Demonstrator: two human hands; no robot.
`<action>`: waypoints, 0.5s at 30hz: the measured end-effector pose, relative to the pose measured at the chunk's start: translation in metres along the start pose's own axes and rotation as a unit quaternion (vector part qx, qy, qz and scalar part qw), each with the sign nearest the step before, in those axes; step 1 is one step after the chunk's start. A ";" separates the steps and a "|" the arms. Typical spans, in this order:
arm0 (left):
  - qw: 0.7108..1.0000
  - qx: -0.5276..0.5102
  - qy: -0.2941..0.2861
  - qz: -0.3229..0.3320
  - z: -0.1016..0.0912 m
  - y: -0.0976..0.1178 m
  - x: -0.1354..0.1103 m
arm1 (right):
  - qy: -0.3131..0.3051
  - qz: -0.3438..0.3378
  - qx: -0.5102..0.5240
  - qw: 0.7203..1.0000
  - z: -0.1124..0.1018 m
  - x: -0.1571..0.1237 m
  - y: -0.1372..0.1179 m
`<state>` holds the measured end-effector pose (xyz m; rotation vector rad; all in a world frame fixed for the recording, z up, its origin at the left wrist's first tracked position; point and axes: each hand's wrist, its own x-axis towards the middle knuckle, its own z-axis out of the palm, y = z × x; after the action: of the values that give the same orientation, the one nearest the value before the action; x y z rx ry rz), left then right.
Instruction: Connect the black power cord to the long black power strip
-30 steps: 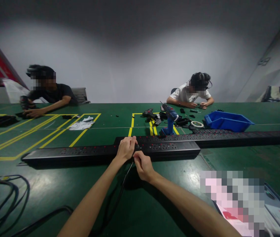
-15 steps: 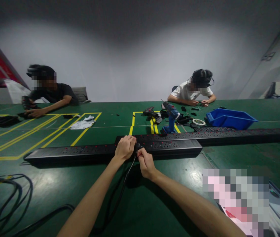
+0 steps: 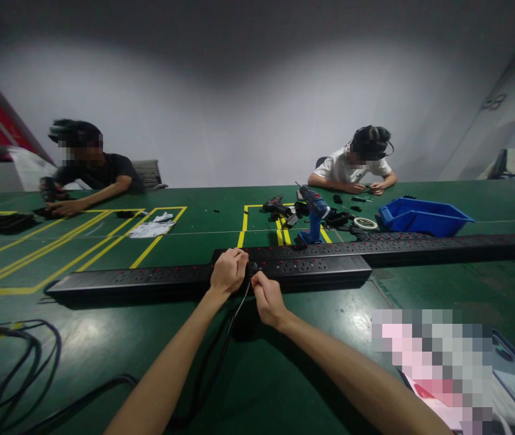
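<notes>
Our left hand (image 3: 229, 272) and right hand (image 3: 268, 299) curled at plug (image 3: 252, 268) on power strip (image 3: 176, 281), short of bench's (image 3: 212, 220) far edge; grip hidden, we cannot tell. Sideways tug on cord (image 3: 240, 308) could tilt plug.

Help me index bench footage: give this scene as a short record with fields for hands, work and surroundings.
Left hand: on the near power strip, beside a black cable end
Right hand: fingers curled at the cable end; grip unclear
Cable: runs from between the hands toward the wearer
Far power strip: behind the near one, extending right
Blue drill: upright, behind the far strip
Blue bin: right of the drill
Table: green
Co-workers: two, across the table
</notes>
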<state>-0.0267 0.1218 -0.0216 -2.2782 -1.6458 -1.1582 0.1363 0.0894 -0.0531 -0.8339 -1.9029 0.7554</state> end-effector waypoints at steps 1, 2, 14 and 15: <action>1.000 0.000 -0.001 -0.001 0.000 0.000 0.000 | 0.001 0.001 0.001 1.000 0.000 0.000 0.000; 1.000 0.000 -0.001 -0.003 0.000 0.000 0.000 | 0.003 0.002 0.003 1.000 -0.001 0.001 0.000; 1.000 -0.011 -0.001 -0.006 -0.003 0.003 0.000 | 0.022 0.022 0.030 0.999 -0.001 0.002 -0.001; 1.000 -0.009 -0.003 -0.006 -0.003 0.003 0.000 | 0.024 0.025 0.031 0.999 -0.001 0.003 -0.002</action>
<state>-0.0259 0.1196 -0.0184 -2.2881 -1.6593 -1.1758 0.1361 0.0906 -0.0500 -0.8563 -1.8140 0.8135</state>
